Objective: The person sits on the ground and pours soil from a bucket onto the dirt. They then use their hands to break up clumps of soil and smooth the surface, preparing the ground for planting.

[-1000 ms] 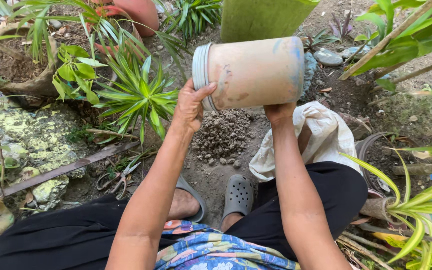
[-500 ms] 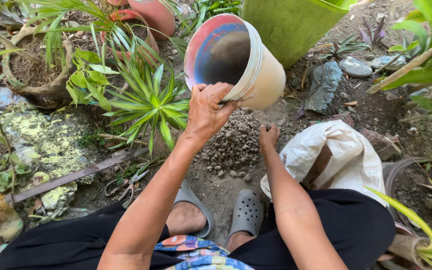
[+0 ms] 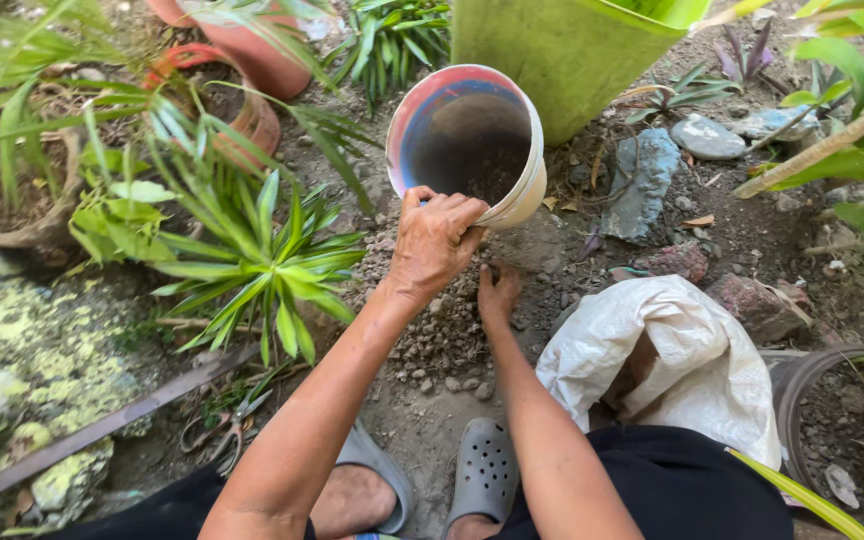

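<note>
My left hand (image 3: 435,243) grips the near rim of a cream plastic bucket (image 3: 472,140), which stands tilted toward me on the ground, its dirty inside showing. My right hand (image 3: 498,294) is down on the ground just below the bucket, fingers in a heap of small gravel and soil (image 3: 432,335). It holds nothing that I can see. A white woven sack (image 3: 672,365) lies open beside my right forearm. My feet in grey sandals (image 3: 482,470) are at the bottom.
A large green pot (image 3: 562,50) stands behind the bucket. Terracotta pots (image 3: 252,55) and spiky green plants (image 3: 252,260) fill the left. Flat stones (image 3: 652,180) lie at the right, and a dark round pot (image 3: 832,420) at the lower right. Garden shears (image 3: 217,430) lie by a plank.
The bucket, held sideways in both hands in the air, has come down and turned its mouth up. My right hand let go of it and dropped to the gravel.
</note>
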